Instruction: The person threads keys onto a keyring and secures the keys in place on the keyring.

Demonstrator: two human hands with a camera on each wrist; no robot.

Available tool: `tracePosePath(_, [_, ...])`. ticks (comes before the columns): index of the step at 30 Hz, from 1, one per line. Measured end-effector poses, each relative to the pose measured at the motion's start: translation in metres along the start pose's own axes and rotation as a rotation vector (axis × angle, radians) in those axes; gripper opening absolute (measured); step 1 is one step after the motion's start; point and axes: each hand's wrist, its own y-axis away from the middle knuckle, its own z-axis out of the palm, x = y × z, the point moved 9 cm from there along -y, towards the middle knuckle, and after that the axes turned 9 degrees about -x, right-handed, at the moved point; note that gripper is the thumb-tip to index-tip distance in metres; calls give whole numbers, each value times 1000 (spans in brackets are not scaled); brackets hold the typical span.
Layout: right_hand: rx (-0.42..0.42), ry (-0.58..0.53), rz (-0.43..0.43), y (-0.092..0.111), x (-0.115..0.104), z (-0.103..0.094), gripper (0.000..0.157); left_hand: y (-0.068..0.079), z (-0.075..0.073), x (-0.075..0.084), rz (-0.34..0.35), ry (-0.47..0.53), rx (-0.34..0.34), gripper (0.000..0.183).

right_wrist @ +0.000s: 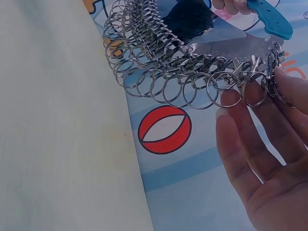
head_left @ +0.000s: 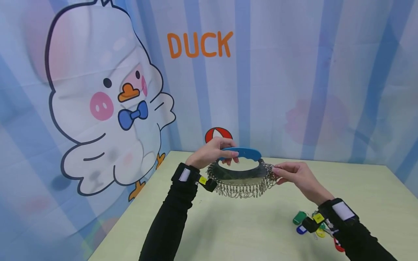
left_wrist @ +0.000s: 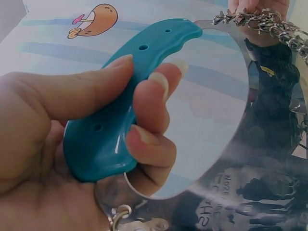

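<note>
My left hand (head_left: pixel 213 151) grips the blue handle (head_left: pixel 249 152) of a key holder, a curved shiny metal plate (head_left: pixel 240 174) held up above the table. In the left wrist view the thumb lies over one side of the handle (left_wrist: pixel 139 48) and the fingers curl through the opening. Along the plate's curved edge hang many small metal clips with split rings (right_wrist: pixel 166 89). At the plate's right end, my right hand (head_left: pixel 298 177) pinches one of the rings between thumb and fingers. Its other fingers stretch out below the rings in the right wrist view.
On the pale table (head_left: pixel 241 228), near the right forearm, lie several small coloured key tags: a green tag (head_left: pixel 299 217), a blue tag (head_left: pixel 301 230) and a red tag (head_left: pixel 338 245) among them. The forearm partly hides them. A printed curtain (head_left: pixel 271 90) stands behind the table.
</note>
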Motion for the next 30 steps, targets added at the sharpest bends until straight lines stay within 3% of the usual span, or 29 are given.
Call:
tracePosePath(8, [23, -15, 5, 5, -1, -3, 40, -3, 4, 4, 2, -14, -10, 17])
tracePosePath(15, [51, -42, -36, 10, 0, -7, 41, 0, 12, -3, -59, -62, 1, 15])
tracePosePath(22, [133, -23, 12, 15, 9, -12, 36, 2, 29, -23, -130, -73, -9, 12])
tracePosePath(30, [178, -14, 79, 25, 21, -16, 43, -1, 55, -45, -99, 13, -63, 13])
